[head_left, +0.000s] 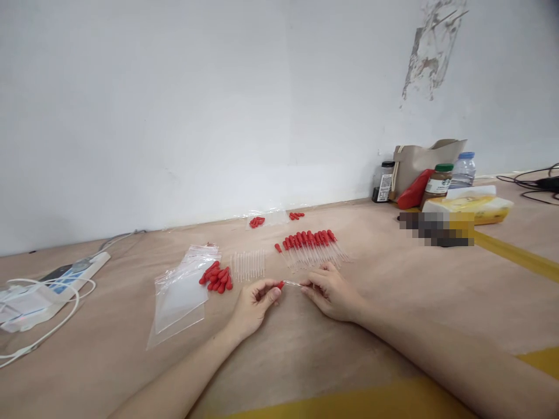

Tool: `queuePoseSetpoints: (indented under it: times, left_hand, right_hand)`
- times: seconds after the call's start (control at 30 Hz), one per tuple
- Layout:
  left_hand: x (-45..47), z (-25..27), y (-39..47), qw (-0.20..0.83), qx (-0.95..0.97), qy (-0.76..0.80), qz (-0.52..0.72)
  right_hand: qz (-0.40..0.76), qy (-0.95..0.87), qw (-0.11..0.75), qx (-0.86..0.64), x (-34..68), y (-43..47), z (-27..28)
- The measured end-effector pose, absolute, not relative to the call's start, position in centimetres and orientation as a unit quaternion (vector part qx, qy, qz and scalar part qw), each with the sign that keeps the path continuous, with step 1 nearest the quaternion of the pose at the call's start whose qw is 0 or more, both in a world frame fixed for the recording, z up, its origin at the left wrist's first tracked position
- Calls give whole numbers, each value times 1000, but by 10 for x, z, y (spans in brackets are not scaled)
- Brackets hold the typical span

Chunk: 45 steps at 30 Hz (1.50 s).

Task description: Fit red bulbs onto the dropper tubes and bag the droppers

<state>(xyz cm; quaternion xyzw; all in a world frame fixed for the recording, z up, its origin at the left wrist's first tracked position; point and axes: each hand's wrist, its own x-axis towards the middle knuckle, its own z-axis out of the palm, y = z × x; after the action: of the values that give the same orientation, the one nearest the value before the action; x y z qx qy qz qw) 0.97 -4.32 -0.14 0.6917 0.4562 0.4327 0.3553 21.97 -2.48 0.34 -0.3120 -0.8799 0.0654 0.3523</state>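
The left hand (257, 301) is low over the near middle of the bench (393, 273), its thumb and fingers pinching a red bulb (280, 285). To its right, the right hand (329, 293) has its thumb and fingers pressed together on a clear tube (292, 283). The tube lies level between the two hands, its left end meeting the bulb; how far it goes in is too small to tell.

Just beyond the right hand, a row of droppers (309, 240) lies side by side, red ends far and thin clear tips near, with the leftmost set a little apart. Left of that row and beyond the left hand, loose tubes (247, 265) lie in a neat line. A heap of red bulbs (217, 277) sits just left of them, beside flat clear bags (178, 305) that overlap each other. Farther back, near the wall (218, 116), are two small groups of red pieces, one left (257, 222) and one right (296, 216).

At the far left is a power strip (74, 285) with white cables (76, 305). At the far right, a tissue pack (469, 206) lies in front of a jar (438, 185).
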Motion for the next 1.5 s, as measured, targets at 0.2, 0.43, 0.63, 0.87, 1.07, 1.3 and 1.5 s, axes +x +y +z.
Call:
queuePoseSetpoints:
  times: [0.2, 0.43, 0.63, 0.87, 1.07, 1.3, 1.5]
  left_hand:
    - [10, -3, -45, 291, 725, 460, 422]
    - [8, 4, -55, 199, 795, 423, 387]
    - [11, 10, -62, 156, 840, 401, 330]
    - [8, 6, -60, 109, 861, 376, 326]
    - [8, 4, -61, 94, 867, 364, 327]
    - [1, 17, -53, 34, 881, 361, 304]
    - [-2, 5, -52, 56, 803, 474, 357]
  right_hand:
    - [85, -888, 337, -302, 220, -26, 4]
    - [93, -906, 314, -269, 226, -18, 4]
    - [24, -917, 304, -257, 227, -18, 4]
    - [-13, -910, 328, -253, 217, -25, -1]
    - [4, -910, 302, -283, 209, -28, -2]
    - [-5, -912, 266, -313, 203, -29, 11]
    - [-16, -896, 223, -384, 214, -27, 28]
